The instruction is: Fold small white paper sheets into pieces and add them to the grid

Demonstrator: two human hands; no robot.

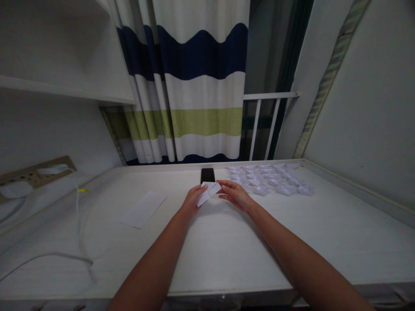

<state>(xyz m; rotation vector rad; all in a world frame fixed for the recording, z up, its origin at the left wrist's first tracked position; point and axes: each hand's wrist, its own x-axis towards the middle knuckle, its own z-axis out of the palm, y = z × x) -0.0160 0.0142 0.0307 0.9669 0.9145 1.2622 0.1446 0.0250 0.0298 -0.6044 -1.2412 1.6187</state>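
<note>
My left hand [192, 199] grips a small folded sheet of white paper [209, 191] above the middle of the table, its thumb on the front face. My right hand [238, 195] is at the paper's right corner, thumb and index finger around that tip, the other fingers loosely apart. Just behind the paper a black phone [207, 174] lies flat, partly covered by it. To the left, a flat white stack or sheet of paper [144, 209] rests on the table. Several folded white paper shapes [266, 178] stand in rows at the back right.
The white table [227, 255] runs back to a raised rim. At left, a power strip [35, 172] and white cables [78, 216] lie along the wall side. A striped curtain [204, 95] and white railing [257, 125] are behind. A shelf [65, 90] overhangs the left side.
</note>
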